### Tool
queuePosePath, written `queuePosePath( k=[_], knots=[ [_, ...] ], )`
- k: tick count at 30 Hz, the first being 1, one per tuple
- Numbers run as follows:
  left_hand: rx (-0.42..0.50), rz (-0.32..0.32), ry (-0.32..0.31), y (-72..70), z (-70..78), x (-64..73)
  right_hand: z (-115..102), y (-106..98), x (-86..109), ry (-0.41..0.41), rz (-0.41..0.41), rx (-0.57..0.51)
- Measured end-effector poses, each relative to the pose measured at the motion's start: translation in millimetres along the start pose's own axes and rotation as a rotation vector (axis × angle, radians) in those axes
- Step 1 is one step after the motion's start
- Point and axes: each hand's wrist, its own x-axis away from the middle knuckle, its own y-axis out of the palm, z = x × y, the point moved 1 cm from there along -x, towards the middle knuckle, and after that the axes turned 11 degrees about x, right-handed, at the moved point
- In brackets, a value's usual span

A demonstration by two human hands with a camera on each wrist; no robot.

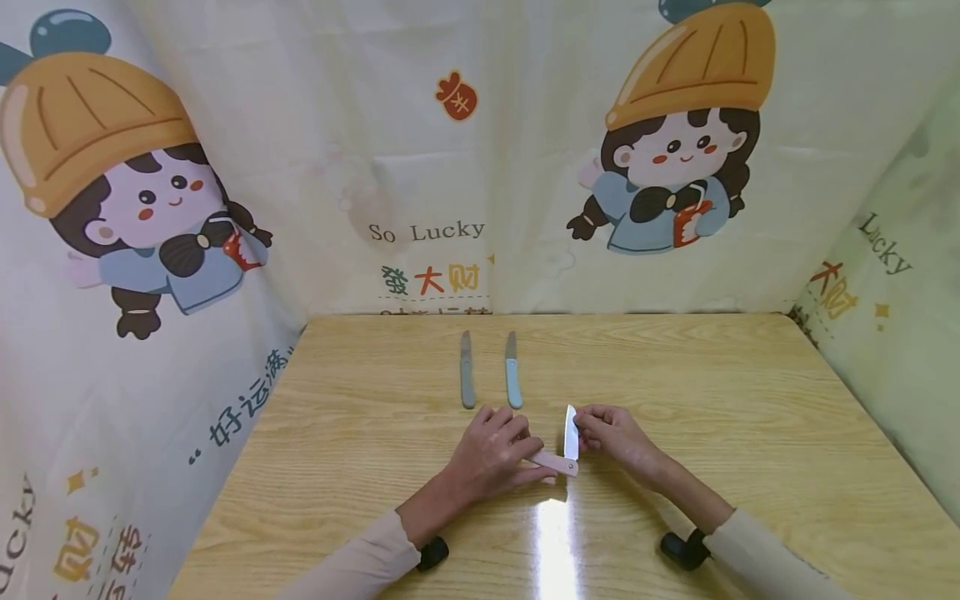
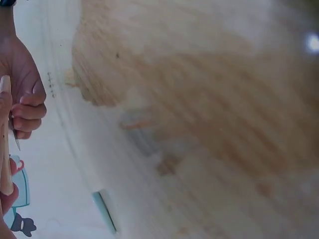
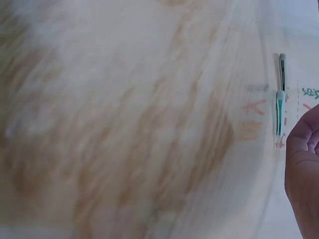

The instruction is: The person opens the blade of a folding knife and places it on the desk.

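Observation:
A folding knife (image 1: 553, 461) with a pale pink handle is partly unfolded, its blade (image 1: 572, 433) standing at a steep angle to the handle. My left hand (image 1: 491, 450) grips the handle from the left, above the table. On the other side, my right hand (image 1: 618, 437) pinches the blade near its tip between thumb and fingers. In the left wrist view the handle (image 2: 6, 167) shows at the left edge with the right hand (image 2: 25, 89) behind it. The right wrist view catches only part of the right hand (image 3: 304, 164); the knife is out of sight there.
Beyond my hands, a grey-handled knife (image 1: 467, 379) and a light blue-handled knife (image 1: 513, 379) lie unfolded side by side on the wooden table (image 1: 360, 400). Printed cloth (image 1: 322, 167) hangs behind the table and along its sides. Bright glare marks the near tabletop.

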Motion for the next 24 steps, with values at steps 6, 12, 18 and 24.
queuePosePath(
  k=[6,12,18,24],
  knots=[
    [0.039,-0.026,-0.113,-2.7,5.6,-1.0,1.1,-2.0,-1.6,0.022,0.034,-0.048],
    [0.070,-0.033,-0.246,-5.2,9.9,-3.9,3.5,-6.8,-3.0,0.064,0.090,-0.118],
    [0.096,0.016,-0.355,-3.3,7.3,-3.4,6.1,-10.3,-1.2,0.100,0.114,-0.277],
    [0.123,0.014,-0.453,-1.0,6.2,-3.8,4.9,-8.3,0.1,0.123,0.133,-0.382]
  ],
)
